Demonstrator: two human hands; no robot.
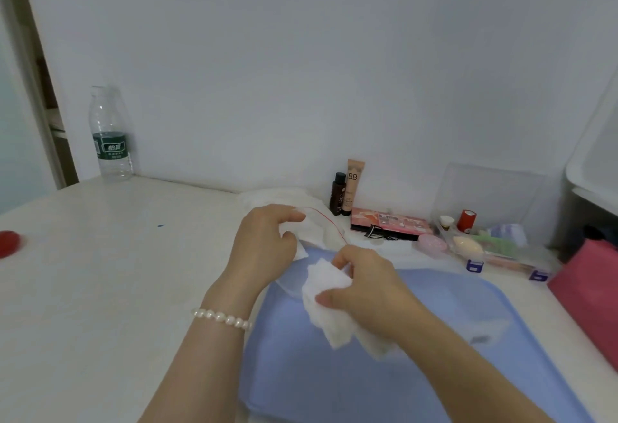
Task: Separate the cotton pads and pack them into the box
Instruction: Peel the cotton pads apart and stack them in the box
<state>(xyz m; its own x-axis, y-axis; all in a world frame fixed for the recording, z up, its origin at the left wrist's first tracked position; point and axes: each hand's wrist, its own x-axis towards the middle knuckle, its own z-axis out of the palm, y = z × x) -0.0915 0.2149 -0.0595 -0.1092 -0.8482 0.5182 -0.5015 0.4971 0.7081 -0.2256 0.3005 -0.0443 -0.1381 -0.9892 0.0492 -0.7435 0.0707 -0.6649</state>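
White cotton pads (329,302), a soft bunch of them, sit pinched between thumb and fingers of the right hand (368,292), held over the blue tray (434,372) near the middle of the table (117,272). The left hand (264,245) grips the clear bag (321,228) with the red strip, fingers curled round its mouth, with more white padding inside, just beyond the right hand. Which container is the box I cannot say for sure; a clear organiser (495,248) stands far right. Judging from here, the pads cling together, so a loose pinch could drop several at once or pull out an unseparated clump, and a tug on the bag could spill it. Around them: a bottle (112,135) far left, a red lid (8,242) at the left edge, two tubes (347,192) and a palette (391,223) by the wall, none in the way.
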